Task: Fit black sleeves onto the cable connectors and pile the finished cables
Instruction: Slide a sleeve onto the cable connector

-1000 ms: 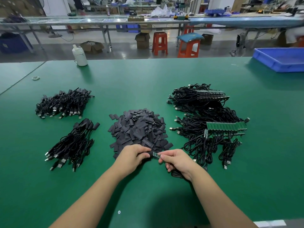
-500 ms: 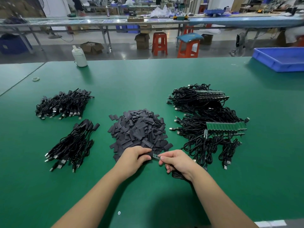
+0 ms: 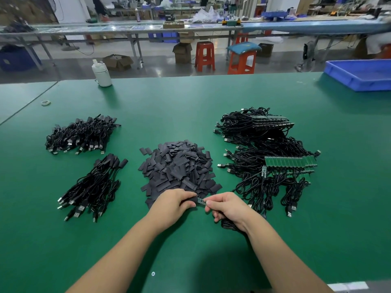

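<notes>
Two sleeved cable piles (image 3: 84, 136) are lying at left, one sleeve heap (image 3: 177, 166) centre, one unsleeved pile (image 3: 268, 157) right. Between the hands, the connector board (image 3: 201, 201) is lying left-right; right hand (image 3: 229, 208) is pinching it, left hand (image 3: 175, 205) is pinching a sleeve.

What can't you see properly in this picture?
- Head view: the sleeve in the left hand, hidden by its curled fingers.
- The small green connector board between both hands: print too small.
- The cable under the right hand, mostly covered by hand and wrist.
- The blue tray, cut off by the right edge.
</notes>
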A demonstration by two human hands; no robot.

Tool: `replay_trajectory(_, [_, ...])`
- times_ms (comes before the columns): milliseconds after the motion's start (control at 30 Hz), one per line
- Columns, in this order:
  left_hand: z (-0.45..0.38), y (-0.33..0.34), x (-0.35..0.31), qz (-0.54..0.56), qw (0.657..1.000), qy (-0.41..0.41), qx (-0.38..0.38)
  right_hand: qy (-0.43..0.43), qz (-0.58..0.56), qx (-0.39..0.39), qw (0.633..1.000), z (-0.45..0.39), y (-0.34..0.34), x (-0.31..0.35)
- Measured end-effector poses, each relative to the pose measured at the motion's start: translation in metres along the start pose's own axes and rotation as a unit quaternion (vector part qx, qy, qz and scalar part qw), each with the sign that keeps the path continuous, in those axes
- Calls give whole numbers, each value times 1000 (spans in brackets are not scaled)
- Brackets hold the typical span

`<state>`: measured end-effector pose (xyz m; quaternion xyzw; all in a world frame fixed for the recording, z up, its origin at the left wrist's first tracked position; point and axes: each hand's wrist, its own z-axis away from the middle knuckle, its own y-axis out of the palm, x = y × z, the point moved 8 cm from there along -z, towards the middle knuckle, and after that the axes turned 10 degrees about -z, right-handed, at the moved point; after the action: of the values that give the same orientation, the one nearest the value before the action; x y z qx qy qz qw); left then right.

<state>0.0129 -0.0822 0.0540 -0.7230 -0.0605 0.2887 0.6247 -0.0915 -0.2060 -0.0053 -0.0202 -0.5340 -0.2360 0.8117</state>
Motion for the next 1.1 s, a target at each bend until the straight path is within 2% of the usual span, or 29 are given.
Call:
replay_trajectory(367, [0,6,6,26,999,-27,16,-8,37,8,999,2,3,2])
replay_trajectory(733, [-2,14,-12,-7,999,41,33,-8,49,16,999,0,4,-2])
replay_trajectory(1100, [2,7,-22,57,996,67,-24,-6,51,38,998,0,5,0])
